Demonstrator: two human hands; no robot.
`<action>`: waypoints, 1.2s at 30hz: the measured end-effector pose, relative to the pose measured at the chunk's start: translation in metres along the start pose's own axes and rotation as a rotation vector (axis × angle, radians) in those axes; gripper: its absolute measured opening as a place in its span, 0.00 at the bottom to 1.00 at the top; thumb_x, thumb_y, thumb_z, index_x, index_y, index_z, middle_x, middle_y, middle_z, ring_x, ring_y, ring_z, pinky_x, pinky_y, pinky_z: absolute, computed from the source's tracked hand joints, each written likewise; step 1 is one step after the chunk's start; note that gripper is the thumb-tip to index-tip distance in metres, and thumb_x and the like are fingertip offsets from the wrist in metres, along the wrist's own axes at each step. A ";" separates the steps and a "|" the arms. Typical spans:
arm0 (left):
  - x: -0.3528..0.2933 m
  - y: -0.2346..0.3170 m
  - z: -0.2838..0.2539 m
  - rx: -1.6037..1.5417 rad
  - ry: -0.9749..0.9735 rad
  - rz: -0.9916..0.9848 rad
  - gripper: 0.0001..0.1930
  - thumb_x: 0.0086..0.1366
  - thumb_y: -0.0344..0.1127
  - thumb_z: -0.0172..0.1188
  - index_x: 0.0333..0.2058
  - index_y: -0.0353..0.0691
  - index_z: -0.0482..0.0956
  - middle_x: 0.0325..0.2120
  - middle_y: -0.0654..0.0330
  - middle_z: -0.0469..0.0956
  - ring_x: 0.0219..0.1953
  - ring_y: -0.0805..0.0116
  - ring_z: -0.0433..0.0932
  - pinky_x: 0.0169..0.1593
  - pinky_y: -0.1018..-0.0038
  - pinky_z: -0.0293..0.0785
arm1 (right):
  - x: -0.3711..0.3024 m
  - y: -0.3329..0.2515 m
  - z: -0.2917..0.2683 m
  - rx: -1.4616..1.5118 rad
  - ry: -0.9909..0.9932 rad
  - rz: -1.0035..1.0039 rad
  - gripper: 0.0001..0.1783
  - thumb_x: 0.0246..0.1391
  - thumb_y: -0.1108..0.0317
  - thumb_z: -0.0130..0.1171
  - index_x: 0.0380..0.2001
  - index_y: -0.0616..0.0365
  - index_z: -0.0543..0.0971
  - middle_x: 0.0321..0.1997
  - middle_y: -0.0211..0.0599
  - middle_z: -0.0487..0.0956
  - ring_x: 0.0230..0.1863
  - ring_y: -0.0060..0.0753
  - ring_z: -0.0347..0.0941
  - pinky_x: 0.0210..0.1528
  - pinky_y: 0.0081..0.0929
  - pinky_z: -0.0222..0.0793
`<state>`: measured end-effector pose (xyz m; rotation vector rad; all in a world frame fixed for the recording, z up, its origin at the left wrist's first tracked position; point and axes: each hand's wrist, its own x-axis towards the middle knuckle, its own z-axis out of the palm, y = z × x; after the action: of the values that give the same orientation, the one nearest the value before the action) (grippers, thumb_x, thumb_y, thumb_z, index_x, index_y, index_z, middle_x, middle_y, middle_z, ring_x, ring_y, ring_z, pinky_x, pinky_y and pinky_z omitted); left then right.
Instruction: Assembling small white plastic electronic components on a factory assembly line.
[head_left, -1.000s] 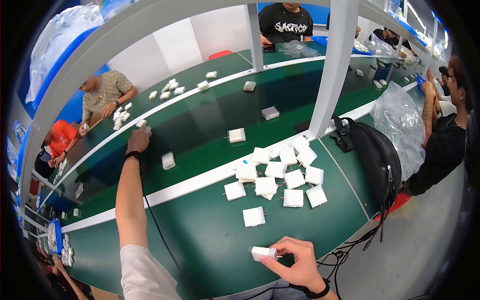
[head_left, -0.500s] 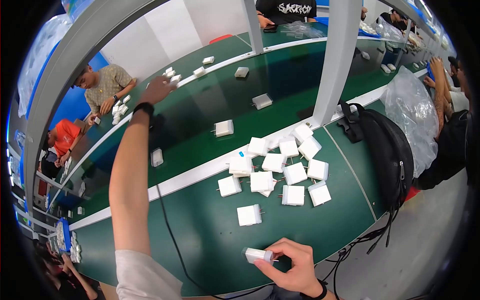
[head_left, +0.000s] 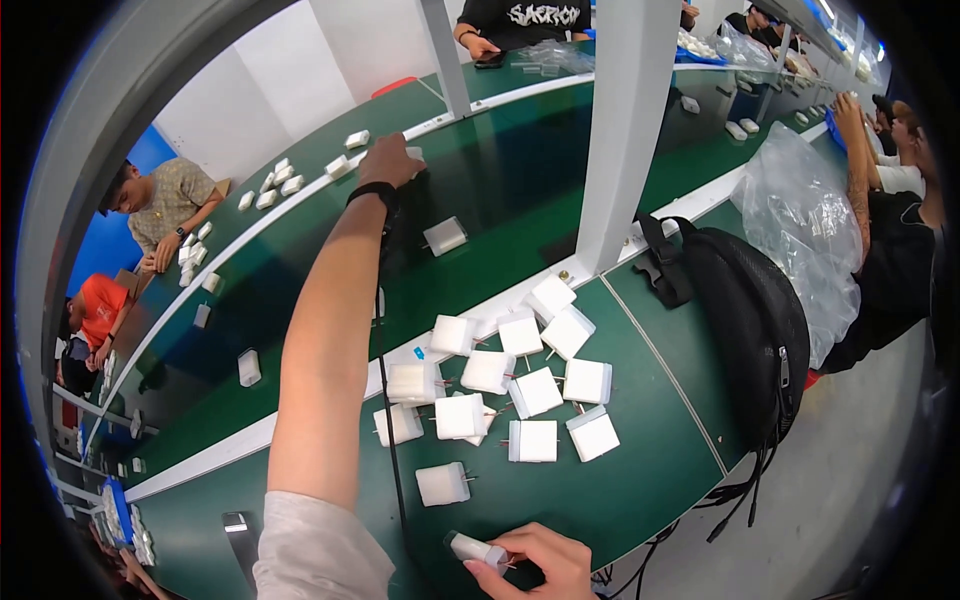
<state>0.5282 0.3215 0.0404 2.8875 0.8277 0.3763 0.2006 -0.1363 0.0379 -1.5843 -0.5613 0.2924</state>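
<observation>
My left hand [head_left: 388, 160] is stretched far out over the dark green conveyor belt [head_left: 300, 270], closed on a small white block at the belt's far side. A black band sits on that wrist. My right hand [head_left: 535, 560] stays near the front table edge and pinches a white plug-shaped block [head_left: 473, 548]. A cluster of several white square blocks [head_left: 500, 385] with short metal pins lies on the green table between my hands. One single white block [head_left: 441, 484] lies just beyond my right hand.
A white post [head_left: 625, 130] rises from the belt's edge. A black backpack [head_left: 745, 320] and a clear plastic bag [head_left: 810, 225] sit at the right. More white blocks ride the belt [head_left: 445, 236]. Other people work at the left and right sides.
My left arm has reached farther across the belt toward its far side. My right hand has stayed near the front edge holding its block.
</observation>
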 end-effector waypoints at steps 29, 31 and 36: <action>-0.338 0.073 -0.175 -0.289 -0.236 0.714 0.32 0.61 0.41 0.76 0.61 0.36 0.77 0.58 0.47 0.79 0.59 0.46 0.79 0.61 0.59 0.76 | -0.021 0.021 0.002 0.081 -0.007 -0.170 0.11 0.56 0.68 0.73 0.32 0.63 0.82 0.28 0.37 0.79 0.24 0.32 0.76 0.30 0.28 0.74; -0.374 0.071 -0.196 -0.235 -0.225 0.709 0.31 0.61 0.40 0.76 0.60 0.36 0.78 0.57 0.47 0.80 0.58 0.46 0.80 0.59 0.59 0.77 | -0.019 0.022 -0.002 0.046 -0.007 -0.172 0.11 0.55 0.70 0.76 0.33 0.66 0.83 0.29 0.39 0.82 0.26 0.28 0.80 0.31 0.24 0.77; -0.498 0.062 -0.239 -0.045 -0.192 0.681 0.29 0.55 0.36 0.78 0.56 0.37 0.81 0.52 0.50 0.83 0.51 0.48 0.84 0.52 0.60 0.82 | -0.020 0.023 -0.001 0.077 -0.008 -0.204 0.11 0.56 0.68 0.74 0.32 0.64 0.82 0.26 0.38 0.79 0.23 0.32 0.76 0.29 0.28 0.73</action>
<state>0.0871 0.0127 0.1792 3.0124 -0.2114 0.1566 0.1885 -0.1482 0.0128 -1.4392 -0.7045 0.1649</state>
